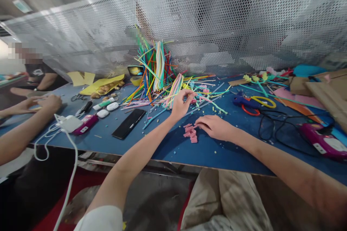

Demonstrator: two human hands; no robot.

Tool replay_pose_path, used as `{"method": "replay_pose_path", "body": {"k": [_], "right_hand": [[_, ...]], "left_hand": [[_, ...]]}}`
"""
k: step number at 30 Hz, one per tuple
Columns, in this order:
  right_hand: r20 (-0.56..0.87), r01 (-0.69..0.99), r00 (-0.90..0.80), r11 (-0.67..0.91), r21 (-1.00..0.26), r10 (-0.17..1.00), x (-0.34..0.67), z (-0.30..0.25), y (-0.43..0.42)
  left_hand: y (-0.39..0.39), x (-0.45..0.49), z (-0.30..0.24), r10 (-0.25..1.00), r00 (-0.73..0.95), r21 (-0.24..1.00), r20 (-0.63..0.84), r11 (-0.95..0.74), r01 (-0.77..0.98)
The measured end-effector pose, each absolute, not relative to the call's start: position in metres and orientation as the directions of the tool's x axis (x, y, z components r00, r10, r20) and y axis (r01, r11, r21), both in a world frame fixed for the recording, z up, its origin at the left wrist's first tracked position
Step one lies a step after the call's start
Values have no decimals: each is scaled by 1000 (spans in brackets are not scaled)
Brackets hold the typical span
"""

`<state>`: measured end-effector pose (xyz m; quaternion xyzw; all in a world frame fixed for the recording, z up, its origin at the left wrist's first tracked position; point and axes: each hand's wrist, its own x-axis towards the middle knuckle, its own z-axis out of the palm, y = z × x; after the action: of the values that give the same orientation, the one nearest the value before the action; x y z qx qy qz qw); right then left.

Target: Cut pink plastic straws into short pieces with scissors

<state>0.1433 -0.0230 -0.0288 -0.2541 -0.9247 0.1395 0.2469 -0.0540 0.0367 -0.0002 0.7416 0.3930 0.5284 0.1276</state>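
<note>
My left hand point(181, 105) is raised over the table, thumb and forefinger pinched together. A bit of pink shows by its fingertips; whether it is held or lies behind them is unclear. Lower and to the right, my right hand point(215, 127) has its fingers closed at the edge of a small pile of short pink pieces point(190, 133), and one piece seems to be at the fingertips. Beyond my left hand lie a bundle of pastel fuzzy stems point(173, 90) and scattered pink, yellow and green bits.
Many colored stems point(159, 66) stand against the perforated metal screen point(206, 18). A black phone point(128, 123), yellow-handled scissors point(262, 101), a purple power strip point(324, 140) with black cables, and a white charger point(69, 124) lie on the blue table. Another person's hands point(50, 104) work at left.
</note>
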Motion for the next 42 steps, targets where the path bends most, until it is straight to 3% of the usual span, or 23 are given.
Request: {"method": "replay_pose_path", "body": {"k": [13, 20, 24, 28, 37, 42], "right_hand": [[317, 315, -755, 741, -593, 574, 147, -14, -33], [495, 274, -657, 792, -545, 569, 149, -13, -30], [715, 346, -401, 818, -460, 572, 161, -8, -20], [778, 493, -182, 740, -457, 602, 177, -4, -9], [809, 531, -252, 775, -342, 530, 182, -13, 0], [740, 549, -266, 728, -411, 618, 180, -8, -5]], "left_hand": [[32, -52, 1, 687, 167, 560, 708, -689, 460], [35, -54, -3, 685, 194, 561, 702, -700, 442], [33, -54, -2, 647, 253, 512, 719, -740, 436], [26, -51, 2, 583, 294, 434, 757, -785, 442], [18, -44, 4, 540, 318, 384, 780, -813, 437], [16, -43, 3, 578, 291, 426, 763, -787, 447]]}}
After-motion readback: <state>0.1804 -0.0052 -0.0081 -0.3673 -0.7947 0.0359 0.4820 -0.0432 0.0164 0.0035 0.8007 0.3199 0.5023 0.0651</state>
